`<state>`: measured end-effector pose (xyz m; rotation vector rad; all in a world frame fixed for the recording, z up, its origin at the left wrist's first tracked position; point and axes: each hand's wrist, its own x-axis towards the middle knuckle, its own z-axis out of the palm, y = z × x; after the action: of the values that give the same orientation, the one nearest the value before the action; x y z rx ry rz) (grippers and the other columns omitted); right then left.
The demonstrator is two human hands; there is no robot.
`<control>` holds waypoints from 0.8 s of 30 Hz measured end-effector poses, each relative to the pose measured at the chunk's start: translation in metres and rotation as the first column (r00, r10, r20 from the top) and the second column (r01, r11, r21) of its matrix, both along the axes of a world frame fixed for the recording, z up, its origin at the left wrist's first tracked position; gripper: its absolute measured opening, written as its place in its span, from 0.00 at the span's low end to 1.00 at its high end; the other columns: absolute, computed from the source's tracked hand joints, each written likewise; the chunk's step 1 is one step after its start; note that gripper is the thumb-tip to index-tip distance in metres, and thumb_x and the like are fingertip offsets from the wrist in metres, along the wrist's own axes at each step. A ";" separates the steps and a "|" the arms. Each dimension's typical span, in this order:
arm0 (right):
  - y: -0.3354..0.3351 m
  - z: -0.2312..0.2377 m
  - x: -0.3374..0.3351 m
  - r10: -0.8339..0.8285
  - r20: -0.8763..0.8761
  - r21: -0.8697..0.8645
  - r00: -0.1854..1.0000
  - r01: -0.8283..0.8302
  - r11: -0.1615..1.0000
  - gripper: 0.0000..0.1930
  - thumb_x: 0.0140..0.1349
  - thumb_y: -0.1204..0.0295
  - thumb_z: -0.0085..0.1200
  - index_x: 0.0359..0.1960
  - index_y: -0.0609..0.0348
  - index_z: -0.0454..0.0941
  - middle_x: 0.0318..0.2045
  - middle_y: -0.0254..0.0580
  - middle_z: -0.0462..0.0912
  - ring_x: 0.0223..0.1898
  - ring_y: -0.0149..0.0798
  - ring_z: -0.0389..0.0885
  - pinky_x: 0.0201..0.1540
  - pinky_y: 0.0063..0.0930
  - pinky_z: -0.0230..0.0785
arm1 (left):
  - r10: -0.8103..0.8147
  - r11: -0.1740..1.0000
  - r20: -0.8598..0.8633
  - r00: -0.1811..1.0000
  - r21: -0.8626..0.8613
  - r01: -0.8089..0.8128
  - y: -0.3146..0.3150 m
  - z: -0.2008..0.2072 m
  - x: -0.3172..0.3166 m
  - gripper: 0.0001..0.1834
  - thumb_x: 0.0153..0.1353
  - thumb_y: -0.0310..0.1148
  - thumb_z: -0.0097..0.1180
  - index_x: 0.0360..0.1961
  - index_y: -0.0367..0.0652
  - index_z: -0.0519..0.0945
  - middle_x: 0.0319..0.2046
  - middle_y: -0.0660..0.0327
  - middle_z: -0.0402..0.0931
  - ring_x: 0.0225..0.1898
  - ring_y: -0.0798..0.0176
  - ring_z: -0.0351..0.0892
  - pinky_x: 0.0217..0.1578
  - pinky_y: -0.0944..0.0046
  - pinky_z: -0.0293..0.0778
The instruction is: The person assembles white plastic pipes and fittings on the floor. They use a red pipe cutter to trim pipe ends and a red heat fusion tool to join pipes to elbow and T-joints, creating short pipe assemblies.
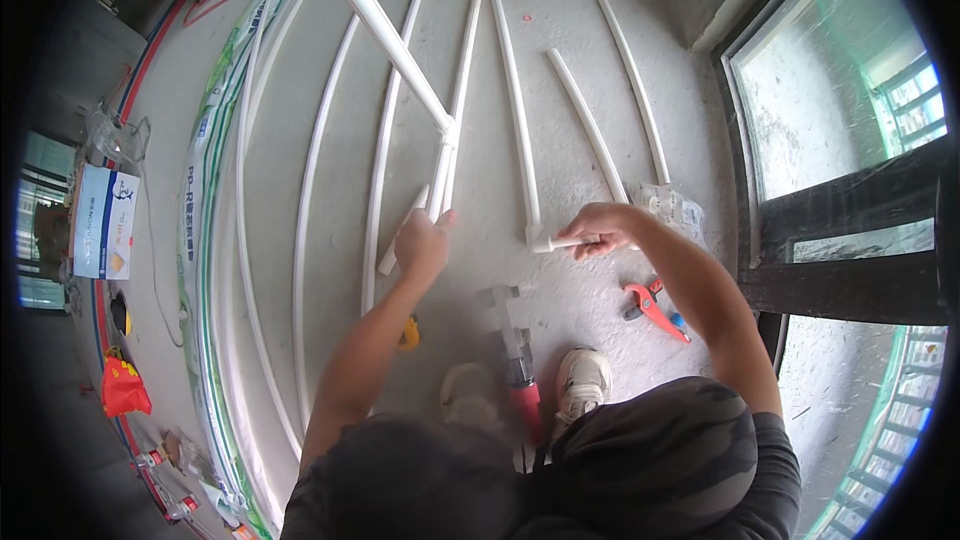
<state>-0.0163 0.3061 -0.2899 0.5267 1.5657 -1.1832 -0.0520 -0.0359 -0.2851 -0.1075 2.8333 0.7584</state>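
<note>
Both sides are busy here: the left hand [424, 245] has its fingers curled closed around the lower part of a white pipe [385, 35], which runs up through a white joint [449, 128] and off the top edge, looking fatter up there than down by the fist. The right hand [595, 230] pinches a short white stub [570, 241], fingers drawn in narrow, and the stub leads left into a white fitting [541, 240] right at the near end of a long pipe [515, 110] (pushed on or just touching, honestly can't tell from this angle). There's a short offcut [388, 262] on the floor [560, 310] just beside the left hand, and a couple of loose pipe lengths [588, 120] lying beyond the right one. A red-handled tool [525, 402] with a blurry grey top end sits between the person's shoes [585, 380]. Off to the right there's a red cutter [657, 312] lying under the forearm, with a clear bag [675, 208] of something near the window frame. Over on the left, a green-and-white plastic sleeve [200, 200] runs along the floor, then there's a blue-and-white box [105, 223] and, nearer the person, a bright red bag [123, 385].
</note>
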 end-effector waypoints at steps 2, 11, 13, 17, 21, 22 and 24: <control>0.007 -0.024 0.007 -0.164 0.109 -0.120 0.980 0.177 0.977 0.17 0.71 0.59 0.64 0.42 0.64 0.87 0.27 0.42 0.85 0.18 0.27 0.71 0.18 0.26 0.56 | 0.043 0.982 0.019 0.999 0.183 -0.046 0.007 -0.013 -0.005 0.27 0.72 0.52 0.60 0.41 0.31 0.82 0.33 0.46 0.85 0.38 0.42 0.86 0.43 0.45 0.77; -0.033 0.056 0.032 -0.242 -0.497 0.011 0.834 0.284 0.959 0.14 0.70 0.66 0.64 0.45 0.69 0.85 0.28 0.43 0.86 0.25 0.31 0.83 0.26 0.27 0.73 | 0.036 0.627 0.395 0.918 0.706 -0.328 0.021 0.066 0.031 0.14 0.75 0.40 0.58 0.41 0.39 0.77 0.21 0.72 0.63 0.19 0.78 0.58 0.19 0.69 0.54; -0.043 0.061 0.042 -0.426 -0.589 -0.217 0.687 0.374 0.902 0.13 0.68 0.71 0.64 0.48 0.69 0.83 0.29 0.42 0.86 0.28 0.31 0.85 0.29 0.27 0.77 | -0.001 0.581 0.457 0.889 0.724 -0.372 0.025 0.098 0.046 0.13 0.72 0.39 0.60 0.40 0.38 0.78 0.21 0.71 0.66 0.19 0.77 0.61 0.18 0.68 0.55; -0.063 0.058 0.053 -0.497 -0.700 -0.287 0.513 0.435 0.854 0.11 0.66 0.76 0.63 0.48 0.67 0.81 0.32 0.41 0.85 0.29 0.30 0.86 0.34 0.26 0.79 | -0.013 0.568 0.476 0.879 0.727 -0.386 0.024 0.116 0.068 0.13 0.72 0.38 0.61 0.42 0.38 0.78 0.21 0.73 0.65 0.17 0.79 0.57 0.16 0.70 0.51; -0.072 0.029 0.058 -0.112 -0.867 0.006 0.486 0.233 0.972 0.20 0.63 0.76 0.66 0.56 0.64 0.79 0.48 0.46 0.85 0.43 0.41 0.88 0.47 0.35 0.79 | -0.034 0.656 0.453 0.891 0.683 -0.322 0.016 0.103 0.069 0.12 0.73 0.38 0.60 0.45 0.39 0.77 0.20 0.75 0.62 0.15 0.80 0.52 0.14 0.71 0.46; -0.071 0.015 0.060 0.055 -0.906 0.131 0.419 0.154 0.979 0.19 0.67 0.72 0.62 0.58 0.59 0.78 0.53 0.48 0.83 0.50 0.53 0.86 0.52 0.44 0.78 | -0.036 0.675 0.460 0.887 0.666 -0.318 0.012 0.102 0.066 0.12 0.73 0.38 0.60 0.45 0.39 0.78 0.20 0.75 0.61 0.15 0.80 0.52 0.14 0.71 0.45; -0.072 -0.002 0.054 0.236 -0.871 0.312 0.432 0.115 0.943 0.17 0.69 0.72 0.61 0.58 0.58 0.78 0.53 0.47 0.83 0.49 0.56 0.85 0.53 0.47 0.78 | -0.107 0.652 0.569 0.815 0.659 -0.375 0.005 0.115 0.059 0.13 0.72 0.39 0.61 0.44 0.40 0.78 0.20 0.74 0.62 0.16 0.80 0.54 0.15 0.70 0.47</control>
<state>0.0378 0.2338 -0.2915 -0.0514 2.7469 -1.2056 0.0068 -0.0311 -0.1704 -0.3581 1.7668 1.5727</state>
